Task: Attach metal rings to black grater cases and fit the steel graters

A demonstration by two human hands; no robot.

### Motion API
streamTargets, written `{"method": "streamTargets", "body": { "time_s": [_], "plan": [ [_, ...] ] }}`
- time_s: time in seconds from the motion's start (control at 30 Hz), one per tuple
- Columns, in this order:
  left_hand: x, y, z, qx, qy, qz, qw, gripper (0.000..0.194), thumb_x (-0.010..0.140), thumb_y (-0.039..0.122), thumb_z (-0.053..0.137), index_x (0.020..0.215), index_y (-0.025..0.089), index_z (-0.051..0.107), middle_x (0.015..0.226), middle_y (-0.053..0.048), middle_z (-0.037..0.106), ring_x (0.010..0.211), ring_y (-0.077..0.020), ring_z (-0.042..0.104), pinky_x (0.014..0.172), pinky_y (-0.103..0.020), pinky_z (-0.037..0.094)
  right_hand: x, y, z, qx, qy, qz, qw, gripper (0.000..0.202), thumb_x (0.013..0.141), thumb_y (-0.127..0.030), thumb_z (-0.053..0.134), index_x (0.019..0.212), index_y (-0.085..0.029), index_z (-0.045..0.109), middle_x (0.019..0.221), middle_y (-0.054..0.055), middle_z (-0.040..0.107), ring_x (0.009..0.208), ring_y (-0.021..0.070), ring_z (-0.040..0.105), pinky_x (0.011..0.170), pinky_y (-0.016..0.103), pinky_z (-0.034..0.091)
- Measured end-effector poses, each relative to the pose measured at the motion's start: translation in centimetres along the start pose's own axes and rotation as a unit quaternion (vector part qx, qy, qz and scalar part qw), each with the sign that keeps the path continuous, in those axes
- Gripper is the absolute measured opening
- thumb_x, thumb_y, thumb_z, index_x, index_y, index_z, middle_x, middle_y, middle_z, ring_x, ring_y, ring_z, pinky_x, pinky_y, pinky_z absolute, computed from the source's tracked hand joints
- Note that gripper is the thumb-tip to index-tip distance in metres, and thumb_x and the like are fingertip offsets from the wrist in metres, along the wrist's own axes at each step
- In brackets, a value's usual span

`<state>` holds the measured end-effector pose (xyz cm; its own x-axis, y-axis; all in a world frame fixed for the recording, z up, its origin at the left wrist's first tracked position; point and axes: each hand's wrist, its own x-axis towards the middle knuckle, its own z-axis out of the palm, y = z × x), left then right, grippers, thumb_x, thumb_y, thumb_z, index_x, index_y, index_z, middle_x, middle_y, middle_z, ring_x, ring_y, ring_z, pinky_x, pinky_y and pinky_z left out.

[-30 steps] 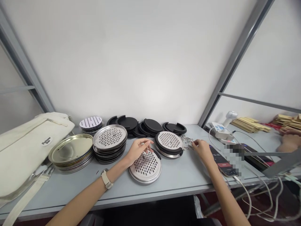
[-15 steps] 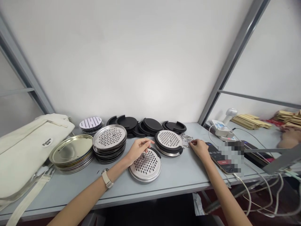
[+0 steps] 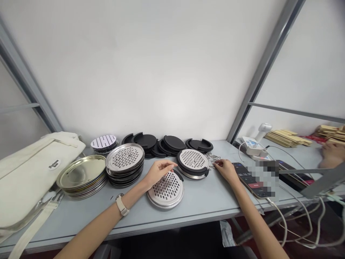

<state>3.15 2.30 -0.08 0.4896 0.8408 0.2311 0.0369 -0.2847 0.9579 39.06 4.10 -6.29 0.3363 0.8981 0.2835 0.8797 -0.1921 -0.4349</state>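
Observation:
My left hand (image 3: 161,170) hangs over a round perforated metal disc (image 3: 168,190), its thumb and fingers drawn together. Whatever may be between those fingertips is too small to make out. The hand covers the disc's upper left, and a black curved piece (image 3: 178,175) shows at the far rim. My right hand (image 3: 225,169) rests on the table with fingertips pinched at the near edge of a heap of small metal pieces (image 3: 212,157). What it grips there is hidden. Between the hands sits a small stack topped by a perforated disc (image 3: 193,159) with a black rim piece.
Left stand a stack of perforated discs (image 3: 125,158) and a stack of gold-toned lids (image 3: 82,172), beside a cream bag (image 3: 29,176). Black round parts (image 3: 174,143) line the wall. A phone (image 3: 253,180) with cables lies right. Another person's hand (image 3: 334,153) shows far right.
The view has shifted very slightly. My right fingertips have edged a little left at the small metal pieces; my left hand stays over the disc.

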Motion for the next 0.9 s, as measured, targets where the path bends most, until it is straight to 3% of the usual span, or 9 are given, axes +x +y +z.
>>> {"method": "streamTargets", "body": {
  "time_s": [0.23, 0.43, 0.6, 0.7, 0.9],
  "plan": [
    [0.0, 0.1, 0.0, -0.004, -0.008, -0.003, 1.000, 0.032, 0.085, 0.044, 0.061, 0.094, 0.015, 0.069, 0.075, -0.003, 0.064, 0.066, -0.0123, 0.056, 0.056, -0.021, 0.039, 0.0, -0.2, 0.1, 0.021, 0.013, -0.024, 0.999, 0.028, 0.078, -0.033, 0.061, 0.093, -0.011, 0.071, 0.089, 0.014, 0.067, 0.076, 0.0219, 0.064, 0.076, 0.031, 0.047],
    [0.0, 0.0, 0.1, -0.036, -0.018, -0.004, 0.999, 0.037, 0.081, 0.043, 0.067, 0.104, 0.015, 0.062, 0.069, -0.002, 0.064, 0.064, -0.0126, 0.058, 0.051, -0.020, 0.035, 0.8, -0.7, 0.7, 0.028, 0.000, -0.049, 0.998, 0.021, 0.075, -0.033, 0.062, 0.079, -0.016, 0.073, 0.073, 0.008, 0.067, 0.076, 0.0233, 0.063, 0.072, 0.031, 0.047],
    [0.0, 0.0, 0.1, -0.065, -0.004, -0.022, 0.998, 0.033, 0.075, 0.040, 0.073, 0.088, 0.016, 0.055, 0.069, -0.002, 0.067, 0.055, -0.0090, 0.054, 0.050, -0.019, 0.035, 0.9, -0.8, 0.8, 0.034, 0.016, -0.074, 0.997, 0.022, 0.076, -0.029, 0.058, 0.086, -0.015, 0.070, 0.083, 0.011, 0.068, 0.081, 0.0236, 0.062, 0.079, 0.034, 0.045],
    [0.1, 0.1, 0.3, -0.076, 0.002, -0.018, 0.997, 0.033, 0.073, 0.040, 0.075, 0.080, 0.015, 0.054, 0.068, -0.003, 0.067, 0.062, -0.0112, 0.059, 0.054, -0.020, 0.038, 0.7, -1.0, 0.8, 0.044, 0.015, -0.105, 0.993, 0.024, 0.077, -0.030, 0.057, 0.091, -0.016, 0.069, 0.088, 0.009, 0.067, 0.084, 0.0228, 0.061, 0.082, 0.035, 0.044],
    [0.0, -0.1, 0.3, -0.077, 0.000, -0.008, 0.997, 0.031, 0.075, 0.040, 0.073, 0.078, 0.015, 0.056, 0.070, -0.003, 0.067, 0.067, -0.0129, 0.062, 0.057, -0.020, 0.040, 0.7, -0.9, 1.3, 0.059, 0.018, -0.130, 0.990, 0.020, 0.075, -0.030, 0.056, 0.077, -0.016, 0.070, 0.081, 0.010, 0.066, 0.078, 0.0234, 0.059, 0.078, 0.035, 0.044]
  ]
}}
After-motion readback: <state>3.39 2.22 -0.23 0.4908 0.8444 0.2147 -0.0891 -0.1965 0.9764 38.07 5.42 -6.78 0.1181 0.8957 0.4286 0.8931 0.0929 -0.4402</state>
